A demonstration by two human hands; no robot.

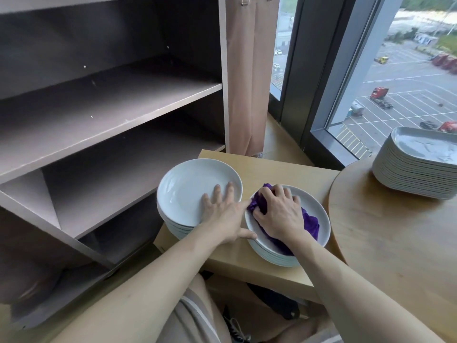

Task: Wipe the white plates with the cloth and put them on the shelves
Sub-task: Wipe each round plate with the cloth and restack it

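Wiping is under way on the right-hand pile: the right hand (279,214) bunches the purple cloth (310,225), fingers curled into its folds, and presses it down into the top white plate (318,206) of the right stack (272,258). The left hand (222,214) lies flat with fingers straight and spread across the top plate (188,186) of the left stack (173,226), holding nothing; one finger reaches toward the rim of the plate being wiped. Both stacks stand just beside each other on a small wooden table (247,266), close to the front of the shelf unit (111,107).

Judging by this, the task looks barely begun. No plate shows on any of the visible shelves, and both round stacks are several plates deep. Whether the left stack is already wiped cannot be told. A further tall stack of squarish dishes (408,179) sits on the round table (395,243) by the window, well apart from the hands; whether it belongs to the job is unclear. What remains, it seems, is nearly everything: finishing this plate, shelving it, and then the rest.
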